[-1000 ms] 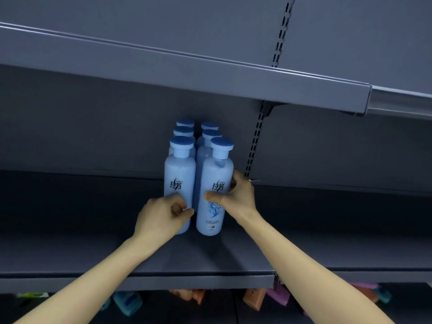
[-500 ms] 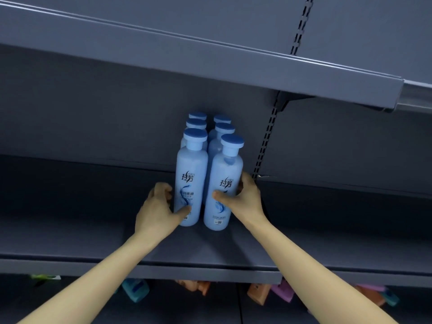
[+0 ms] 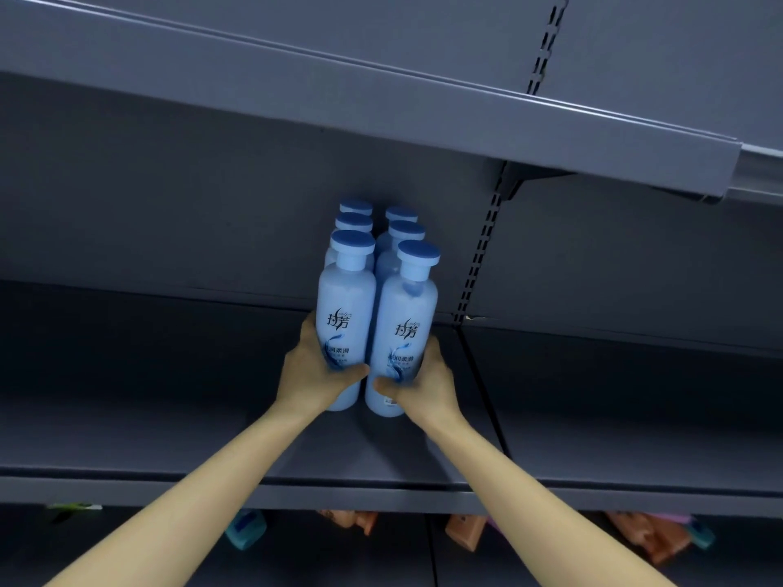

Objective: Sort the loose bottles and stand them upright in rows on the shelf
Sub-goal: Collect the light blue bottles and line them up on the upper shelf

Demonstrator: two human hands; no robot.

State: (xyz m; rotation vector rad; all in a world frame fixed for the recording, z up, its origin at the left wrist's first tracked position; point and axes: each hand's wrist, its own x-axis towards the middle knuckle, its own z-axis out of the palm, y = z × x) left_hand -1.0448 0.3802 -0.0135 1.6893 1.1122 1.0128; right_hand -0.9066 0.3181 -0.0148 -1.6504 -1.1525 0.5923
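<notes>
Our left hand (image 3: 315, 377) gripped the front-left bottle (image 3: 345, 328) and our right hand (image 3: 426, 385) the front-right bottle (image 3: 402, 345), both upright on the shelf (image 3: 169, 417).

Six pale-blue bottles (image 3: 347, 290) upright in two rows on shelf (image 3: 169, 396). Front pair (image 3: 406, 302) gripped within fingers (image 3: 354, 372); others just beyond them.

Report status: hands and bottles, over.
Left hand grips front-left bottle. Right hand grips front-right bottle. Four back bottles upright, two rows. Nothing in the way.

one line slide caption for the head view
Left hand grips the front left bottle, right hand the front right bottle, heading two upright rows of three on the grey shelf.
</notes>
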